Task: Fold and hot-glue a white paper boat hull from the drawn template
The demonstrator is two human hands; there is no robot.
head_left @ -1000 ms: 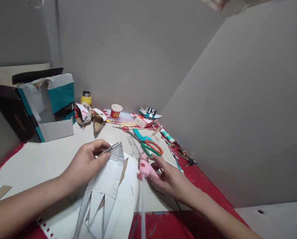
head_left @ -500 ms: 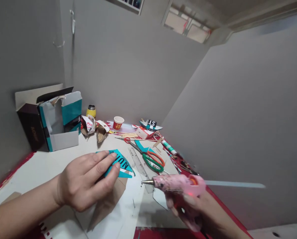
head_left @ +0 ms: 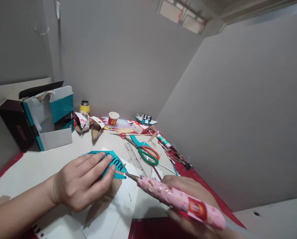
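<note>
My left hand [head_left: 82, 181] presses its fingers over a teal cardboard piece [head_left: 117, 165] with black lettering, holding it at the paper on the table. Part of the piece is hidden under my fingers. My right hand [head_left: 185, 189] is closed around a pink hot glue gun [head_left: 170, 196]. The gun's metal nozzle meets the right corner of the teal piece, where a white spot shows. A brown cardboard piece [head_left: 103, 202] lies below my left hand. Just beyond the nozzle are a ruler [head_left: 134, 156] and scissors [head_left: 148, 156] with green and orange handles.
An opened teal and black box [head_left: 56, 136] stands at the left. Toward the back are a yellow bottle [head_left: 85, 108], a paper cup [head_left: 113, 119] and a small boat-shaped model [head_left: 146, 119]. Sticks and scraps line the right edge, near a green-white tube [head_left: 164, 140].
The glue gun has moved left and turned, so its nozzle now meets the teal piece's corner. My left hand keeps its hold. The whole view has shifted slightly.
</note>
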